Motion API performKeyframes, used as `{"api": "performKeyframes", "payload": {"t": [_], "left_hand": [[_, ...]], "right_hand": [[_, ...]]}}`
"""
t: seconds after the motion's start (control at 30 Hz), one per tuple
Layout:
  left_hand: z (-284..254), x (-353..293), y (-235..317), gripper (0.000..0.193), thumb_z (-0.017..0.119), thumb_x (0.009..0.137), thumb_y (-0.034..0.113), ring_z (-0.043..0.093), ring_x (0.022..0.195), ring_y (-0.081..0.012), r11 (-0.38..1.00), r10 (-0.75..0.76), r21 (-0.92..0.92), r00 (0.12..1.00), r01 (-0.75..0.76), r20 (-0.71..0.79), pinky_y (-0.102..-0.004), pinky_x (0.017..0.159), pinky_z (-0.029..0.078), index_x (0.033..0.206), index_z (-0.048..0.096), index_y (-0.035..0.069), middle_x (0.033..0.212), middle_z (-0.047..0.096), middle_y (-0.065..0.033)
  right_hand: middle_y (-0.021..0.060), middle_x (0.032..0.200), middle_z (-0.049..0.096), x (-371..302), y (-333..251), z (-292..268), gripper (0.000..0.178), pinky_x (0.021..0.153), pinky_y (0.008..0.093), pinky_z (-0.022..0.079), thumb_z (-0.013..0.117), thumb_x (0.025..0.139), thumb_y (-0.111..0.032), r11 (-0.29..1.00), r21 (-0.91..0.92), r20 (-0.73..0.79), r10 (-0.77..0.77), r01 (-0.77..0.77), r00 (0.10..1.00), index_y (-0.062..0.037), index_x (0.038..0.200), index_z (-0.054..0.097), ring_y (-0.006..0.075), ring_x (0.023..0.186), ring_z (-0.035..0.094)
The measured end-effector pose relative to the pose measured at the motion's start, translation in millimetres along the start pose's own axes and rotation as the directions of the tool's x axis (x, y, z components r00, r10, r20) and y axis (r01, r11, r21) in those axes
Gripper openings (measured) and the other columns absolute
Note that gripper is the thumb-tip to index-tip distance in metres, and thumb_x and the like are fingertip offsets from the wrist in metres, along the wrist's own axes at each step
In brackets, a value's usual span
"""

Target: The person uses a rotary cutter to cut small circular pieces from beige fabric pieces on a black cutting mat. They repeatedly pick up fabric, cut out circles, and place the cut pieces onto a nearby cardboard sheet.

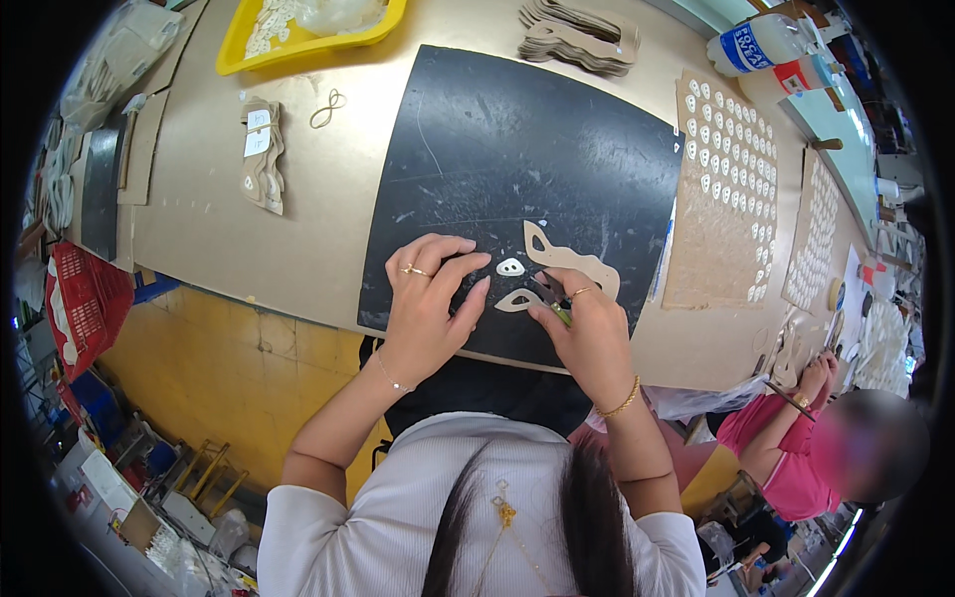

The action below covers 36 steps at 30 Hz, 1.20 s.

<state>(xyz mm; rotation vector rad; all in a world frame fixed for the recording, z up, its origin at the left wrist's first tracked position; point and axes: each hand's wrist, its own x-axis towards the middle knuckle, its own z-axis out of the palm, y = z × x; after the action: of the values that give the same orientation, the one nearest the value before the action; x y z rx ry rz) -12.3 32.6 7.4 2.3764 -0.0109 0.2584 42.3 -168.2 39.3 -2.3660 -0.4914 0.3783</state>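
Observation:
On the black cutting mat (497,139), a small white piece with two holes (510,267) lies between my hands. My left hand (433,294) is at its left, fingers curved and apart, with nothing seen in them. My right hand (589,328) is closed on a small green-handled tool (557,304) with a dark metal end pointing up and left; its exact kind is partly hidden by the fingers. A wavy beige cut-out (572,261) reaches from above the right hand to its right side. Another beige piece with an opening (516,299) lies beside the right thumb.
Behind the mat are a yellow tray (231,50) of white pieces and a stack of beige cut-outs (577,40). A banded bundle (264,159) lies left. On the right, a brown board (711,249) carries rows of white pieces. A person in pink (786,438) works farther right.

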Motion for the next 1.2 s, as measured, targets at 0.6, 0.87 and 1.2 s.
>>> {"api": "performKeyframes", "payload": {"t": [0.6,0.87,1.2], "left_hand": [[-2.1,-6.0,2.4,0.025,0.077,0.082,0.015,0.049,0.127,-0.0317,0.999,-0.021,-0.048,1.0,0.021,0.007,-0.0453,0.104,0.033,0.104,0.068,0.01,0.131,0.058,-0.0079],[2.9,-8.0,-0.2,0.027,0.077,0.08,0.012,0.048,0.127,-0.03,0.996,0.074,0.056,0.997,-0.074,0.003,-0.0463,0.102,0.034,0.106,0.07,0.011,0.131,0.058,-0.0068],[3.8,-8.8,0.6,0.029,0.077,0.079,0.012,0.047,0.127,-0.0295,0.988,0.105,0.113,0.994,-0.107,0.023,-0.0463,0.101,0.034,0.107,0.071,0.013,0.131,0.057,-0.0068]], "right_hand": [[0.013,0.075,0.07,28.1,-0.7,-0.6,0.027,0.057,0.0324,0.05,0.078,0.088,-0.022,0.977,0.185,0.006,0.111,-0.11,0.994,-0.0012,0.102,0.07,0.0268,0.06,0.067],[0.0059,0.062,0.059,29.4,-2.4,10.4,0.022,0.055,0.0295,0.044,0.079,0.088,-0.022,0.981,0.148,-0.046,0.135,-0.127,0.99,-0.0025,0.095,0.072,0.0129,0.056,0.055],[0.0093,0.064,0.065,30.2,-1.6,11.0,0.026,0.052,0.0359,0.051,0.076,0.089,-0.026,0.996,0.038,-0.038,0.084,-0.083,0.996,-0.0025,0.098,0.07,0.0271,0.056,0.067]]}}
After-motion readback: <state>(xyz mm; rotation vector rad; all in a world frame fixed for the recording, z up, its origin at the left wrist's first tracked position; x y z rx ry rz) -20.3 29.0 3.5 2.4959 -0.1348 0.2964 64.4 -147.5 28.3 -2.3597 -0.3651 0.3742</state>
